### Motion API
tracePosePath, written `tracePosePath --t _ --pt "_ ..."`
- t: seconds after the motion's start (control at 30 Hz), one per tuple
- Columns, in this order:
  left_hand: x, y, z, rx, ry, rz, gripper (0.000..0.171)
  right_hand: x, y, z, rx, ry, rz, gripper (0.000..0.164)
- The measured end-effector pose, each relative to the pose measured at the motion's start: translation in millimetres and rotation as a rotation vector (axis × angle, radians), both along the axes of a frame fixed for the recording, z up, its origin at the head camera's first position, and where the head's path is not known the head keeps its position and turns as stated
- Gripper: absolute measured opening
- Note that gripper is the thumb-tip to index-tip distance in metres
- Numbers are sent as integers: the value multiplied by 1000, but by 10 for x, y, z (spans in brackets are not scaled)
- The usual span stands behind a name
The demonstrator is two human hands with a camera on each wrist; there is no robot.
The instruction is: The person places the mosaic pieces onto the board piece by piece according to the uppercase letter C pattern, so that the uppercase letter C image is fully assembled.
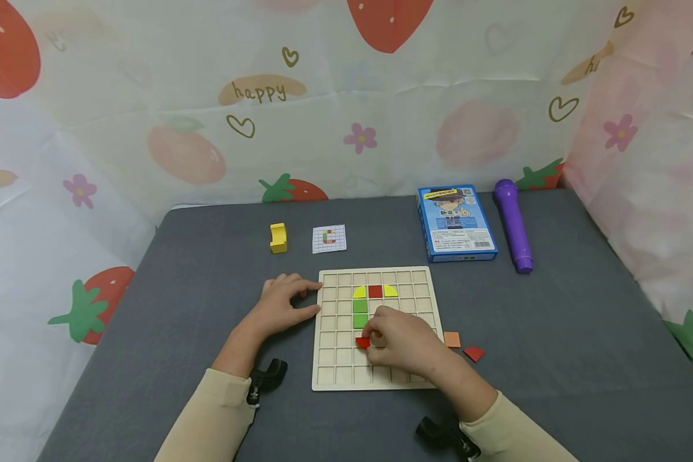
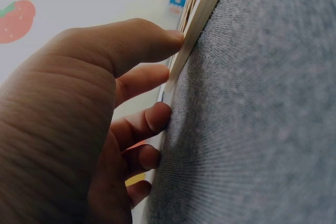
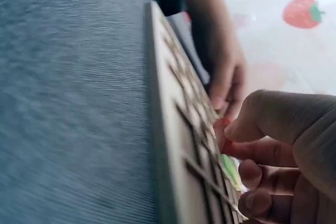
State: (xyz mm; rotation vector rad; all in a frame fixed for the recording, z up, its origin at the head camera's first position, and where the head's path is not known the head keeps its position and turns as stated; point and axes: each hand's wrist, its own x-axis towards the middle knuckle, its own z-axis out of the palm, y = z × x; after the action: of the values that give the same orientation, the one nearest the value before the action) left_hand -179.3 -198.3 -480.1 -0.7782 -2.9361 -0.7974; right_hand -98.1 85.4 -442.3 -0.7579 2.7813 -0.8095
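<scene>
A wooden grid board [image 1: 332, 375] lies on the grey table. In its cells sit two yellow quarter-round tiles [image 1: 391, 291], a red square tile [image 1: 375, 291] between them, and two green square tiles [image 1: 360, 313] in a column below the left one. My right hand [image 1: 407, 340] pinches a red tile [image 1: 362, 342] between thumb and forefinger, right at the cell below the green ones. In the right wrist view, the red tile [image 3: 222, 132] shows at those fingertips. My left hand [image 1: 280, 305] touches the board's left edge with thumb and forefinger, its other fingers loosely bent.
Right of the board lie an orange square tile [image 1: 452, 339] and a red tile [image 1: 473, 353]. Behind it are a yellow block [image 1: 278, 238], a small pattern card [image 1: 329, 239], a blue box [image 1: 457, 224] and a purple microphone-shaped object [image 1: 515, 224]. Patterned cloth hangs behind the table.
</scene>
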Motion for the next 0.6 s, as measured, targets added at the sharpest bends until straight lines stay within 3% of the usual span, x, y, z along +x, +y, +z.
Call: tracePosePath --t 0.2,0.37,0.5,0.6 --pt "1 3 3 6 4 -3 41 38 -57 -80 55 111 -7 20" --pt "3 7 0 9 4 -3 41 74 -75 -108 39 182 -64 16" --pt "4 8 -1 8 3 -2 42 85 -100 -131 13 161 -125 8" --pt "2 3 -1 8 0 -2 42 79 -93 -83 15 81 -130 11"
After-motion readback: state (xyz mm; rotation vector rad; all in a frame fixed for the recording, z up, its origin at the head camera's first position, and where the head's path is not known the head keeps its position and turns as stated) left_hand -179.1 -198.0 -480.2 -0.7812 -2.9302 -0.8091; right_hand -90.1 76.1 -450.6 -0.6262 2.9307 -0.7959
